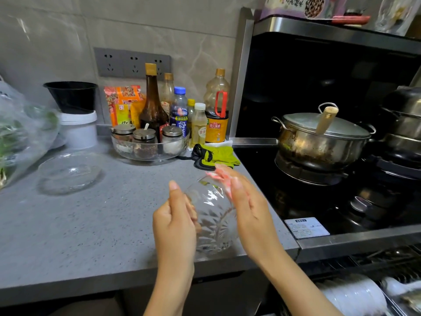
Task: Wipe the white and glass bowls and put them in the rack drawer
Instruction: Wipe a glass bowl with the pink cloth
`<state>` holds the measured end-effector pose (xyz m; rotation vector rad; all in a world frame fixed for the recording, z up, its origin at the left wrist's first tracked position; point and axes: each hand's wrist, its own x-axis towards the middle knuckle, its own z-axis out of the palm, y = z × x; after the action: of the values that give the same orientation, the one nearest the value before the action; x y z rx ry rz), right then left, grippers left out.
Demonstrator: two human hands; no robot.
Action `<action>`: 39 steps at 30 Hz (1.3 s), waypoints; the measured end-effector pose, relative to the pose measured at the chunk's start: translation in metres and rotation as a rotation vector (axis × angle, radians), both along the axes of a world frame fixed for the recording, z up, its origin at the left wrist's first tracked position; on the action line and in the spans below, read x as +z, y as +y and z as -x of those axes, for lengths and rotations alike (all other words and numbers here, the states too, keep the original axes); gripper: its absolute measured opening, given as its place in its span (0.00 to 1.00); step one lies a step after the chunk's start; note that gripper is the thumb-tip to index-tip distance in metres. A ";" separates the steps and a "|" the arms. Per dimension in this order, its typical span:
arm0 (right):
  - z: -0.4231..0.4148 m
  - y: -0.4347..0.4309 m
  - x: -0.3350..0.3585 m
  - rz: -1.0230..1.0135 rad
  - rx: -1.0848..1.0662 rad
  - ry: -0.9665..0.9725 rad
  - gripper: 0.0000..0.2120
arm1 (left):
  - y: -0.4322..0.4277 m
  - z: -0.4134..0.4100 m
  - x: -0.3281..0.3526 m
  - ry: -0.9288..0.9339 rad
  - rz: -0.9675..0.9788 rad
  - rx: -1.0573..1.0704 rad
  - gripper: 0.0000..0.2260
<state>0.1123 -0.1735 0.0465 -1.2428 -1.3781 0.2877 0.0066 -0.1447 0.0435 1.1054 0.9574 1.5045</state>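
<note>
Though held in both hands [175,226], glass bowl [213,220] blurred.

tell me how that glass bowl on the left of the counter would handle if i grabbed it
The glass bowl looks rigid and breakable, being clear glass. Its smooth sides are probably slippery. It sits wide and shallow on the counter, so it seems unlikely to tip.

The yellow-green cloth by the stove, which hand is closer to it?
Right. The right hand has its fingertips just below the yellow-green cloth; the left hand is lower and further left, holding the glass bowl.
</note>
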 end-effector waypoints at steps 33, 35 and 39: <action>0.005 -0.017 0.010 0.030 0.033 0.165 0.20 | 0.000 0.018 0.009 0.100 -0.130 -0.179 0.29; 0.019 -0.022 -0.003 0.000 -0.003 0.042 0.22 | 0.002 0.012 0.004 0.018 -0.069 -0.086 0.27; 0.038 -0.021 -0.015 -0.081 -0.251 -0.524 0.22 | 0.000 -0.003 -0.002 -0.002 -0.033 -0.063 0.27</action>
<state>0.0745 -0.1942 0.0319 -1.4665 -1.6284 -0.2874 0.0091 -0.1446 0.0410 1.1473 0.8919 1.4742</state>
